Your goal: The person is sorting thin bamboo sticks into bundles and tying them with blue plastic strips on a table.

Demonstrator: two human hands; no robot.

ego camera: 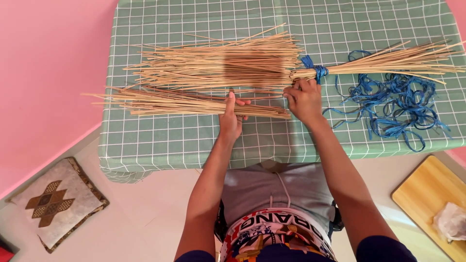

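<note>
On the green checked tablecloth [160,140] lies a loose bundle of thin tan sticks [179,103]. My left hand [231,116] grips it near its middle. My right hand [303,99] closes around the right ends of the same loose bundle. Just behind lies a larger bundle of sticks [228,63], tied with a blue string knot [316,70], its ends fanning out to the right.
A tangle of blue string [398,104] lies on the cloth to the right. On the floor are a patterned cushion [56,204] at lower left and a wooden board [427,194] with a crumpled plastic bag [451,221] at lower right. A pink wall stands at left.
</note>
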